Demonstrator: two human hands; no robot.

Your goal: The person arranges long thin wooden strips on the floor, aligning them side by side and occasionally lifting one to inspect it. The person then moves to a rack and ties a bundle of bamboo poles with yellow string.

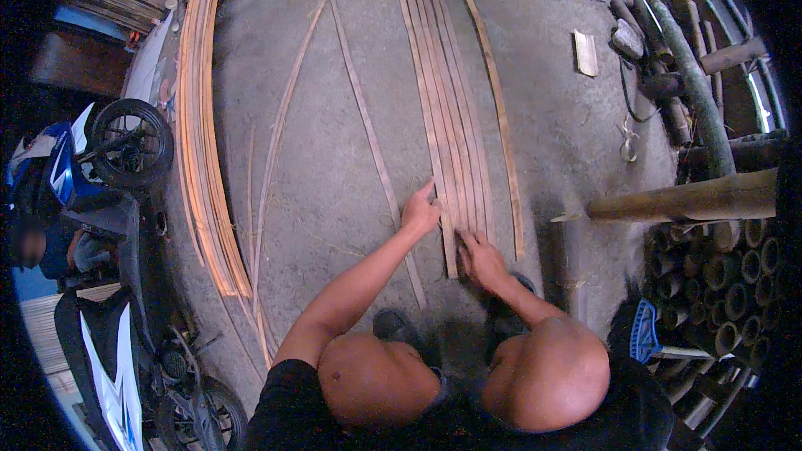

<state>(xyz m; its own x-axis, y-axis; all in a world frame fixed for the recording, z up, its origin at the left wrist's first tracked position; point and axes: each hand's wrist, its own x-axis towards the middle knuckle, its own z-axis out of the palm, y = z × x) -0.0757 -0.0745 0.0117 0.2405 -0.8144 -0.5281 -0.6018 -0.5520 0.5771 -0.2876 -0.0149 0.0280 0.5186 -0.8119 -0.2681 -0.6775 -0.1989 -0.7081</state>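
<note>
A: Where is the left hand (421, 212)?

B: At the left edge of the row of flat brown strips (447, 100), index finger stretched forward against it, the other fingers bent in. Whether it pinches anything cannot be told.

A: And the right hand (484, 261)?

B: Just to its right and a little nearer the body, half open, fingers bent at the near ends of the row. A firm grip cannot be made out either.

A: So the row lies where?

B: On the floor (551, 117), running forward from both hands. The near end of its leftmost strip pokes out between them.

A: Anything beside the hands?

B: One loose strip (362, 117) lies left of the left hand, and another strip (499, 117) just right of the right hand. Farther left is an orange-brown bundle (199, 117); well right of the right hand, a bamboo pole (685, 197) and stacked tubes (720, 271).
</note>
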